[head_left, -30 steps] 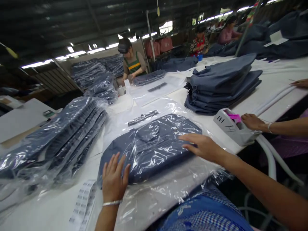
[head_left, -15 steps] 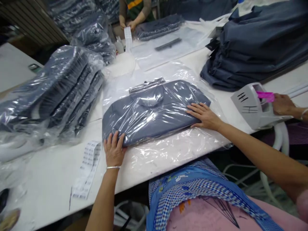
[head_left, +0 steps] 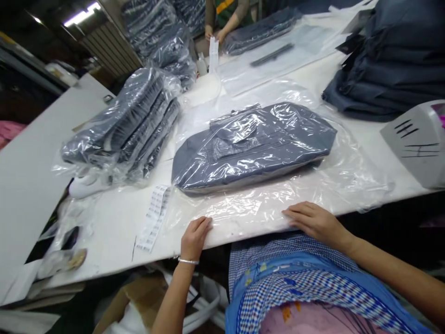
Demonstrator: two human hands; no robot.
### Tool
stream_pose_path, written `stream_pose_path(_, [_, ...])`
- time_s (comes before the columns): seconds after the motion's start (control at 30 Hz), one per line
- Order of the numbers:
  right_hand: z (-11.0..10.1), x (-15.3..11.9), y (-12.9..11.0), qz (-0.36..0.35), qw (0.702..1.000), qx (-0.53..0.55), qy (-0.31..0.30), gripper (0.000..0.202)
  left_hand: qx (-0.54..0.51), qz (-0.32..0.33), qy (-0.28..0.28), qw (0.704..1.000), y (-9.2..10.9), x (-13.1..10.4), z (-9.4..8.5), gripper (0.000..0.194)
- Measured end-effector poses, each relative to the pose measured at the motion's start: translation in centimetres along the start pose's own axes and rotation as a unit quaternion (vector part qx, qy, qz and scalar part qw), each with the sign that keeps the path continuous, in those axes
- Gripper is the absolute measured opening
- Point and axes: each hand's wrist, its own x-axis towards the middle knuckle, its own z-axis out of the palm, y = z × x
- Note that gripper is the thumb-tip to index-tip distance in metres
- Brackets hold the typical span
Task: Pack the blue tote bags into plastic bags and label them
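Note:
A folded dark blue-grey garment [head_left: 278,139] lies on the table inside a clear plastic bag [head_left: 243,208], whose loose part spreads toward the near edge. Fingers pressed together, my left hand [head_left: 195,235] pinches the bag's near edge left of centre. Further right, my right hand [head_left: 314,222] is closed on the same edge, its thumb mostly hidden. Both hands are apart from the garment itself. Left of my left hand, a strip of printed labels [head_left: 153,218] rests on the white table [head_left: 107,236].
Bagged garments [head_left: 128,120] are stacked at left, and unbagged dark garments [head_left: 385,69] at right. A grey plastic holder with black marks [head_left: 417,144] stands at the right edge. Across the table, another person's hands [head_left: 219,36] hold a white label strip [head_left: 213,53].
Both my hands have come off the bagged garment and drawn back to the bag's near edge. The view has swung left, and the neighbouring person's hand at right is out of sight.

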Motion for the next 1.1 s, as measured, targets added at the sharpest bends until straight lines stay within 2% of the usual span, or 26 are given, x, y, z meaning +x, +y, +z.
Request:
stream_pose_path(0.07, [0.7,0.7,0.4,0.020,1.000,0.013,0.008,0.028,0.006,0.013,0.000,1.000,-0.8,0.7,0.3,0.025])
stream_pose_path(0.17, [0.4,1.6,0.6,0.001,1.000,0.026,0.007,0.025,0.013,0.038,-0.014,0.999,-1.3,1.5,0.0,0.019])
stream_pose_path(0.3, [-0.8,1.0,-0.4,-0.017,0.999,0.035,0.005,0.028,0.020,0.057,-0.033,0.998,0.3,0.9,-1.5,0.012])
stream_pose_path(0.47, [-1.0,-1.4,-1.1,-0.027,0.999,0.032,-0.014,0.029,-0.005,0.033,-0.088,0.996,2.8,-1.5,-2.6,0.013])
stream_pose_path(0.57, [-1.2,-2.4,-1.3,-0.020,0.999,0.025,-0.043,0.028,-0.022,0.023,-0.126,0.992,3.1,-2.3,-2.8,0.013])
stream_pose_path(0.63, [-1.9,-2.4,-1.4,-0.024,0.996,0.039,-0.080,0.025,-0.033,0.022,-0.145,0.989,2.9,-2.0,-3.2,0.014])
stream_pose_path(0.67, [-2.4,-2.1,-1.5,-0.025,0.994,0.053,-0.090,0.023,-0.040,0.026,-0.152,0.987,2.8,-1.5,-3.5,0.014])
stream_pose_path(0.73, [-3.9,-0.5,-1.6,-0.024,0.996,0.066,-0.062,0.021,-0.044,0.039,-0.133,0.989,2.8,0.3,-4.3,0.013])
stream_pose_path(0.83, [-6.4,3.8,-0.8,-0.041,0.998,-0.029,0.042,0.031,-0.006,0.079,-0.010,0.997,3.1,5.0,-5.7,0.026])
stream_pose_path(0.9, [-7.5,6.8,0.5,-0.055,0.988,-0.136,0.055,0.049,0.045,0.118,0.052,0.991,3.1,8.4,-6.1,0.043])
stream_pose_path(1.0, [-7.6,9.2,3.8,-0.022,0.969,-0.246,0.028,0.076,0.127,0.122,0.050,0.983,1.7,11.8,-5.0,0.062])
stream_pose_path(1.1, [-6.1,8.3,7.8,0.009,0.962,-0.273,0.019,0.073,0.151,0.095,0.016,0.984,-0.8,11.6,-2.1,0.065])
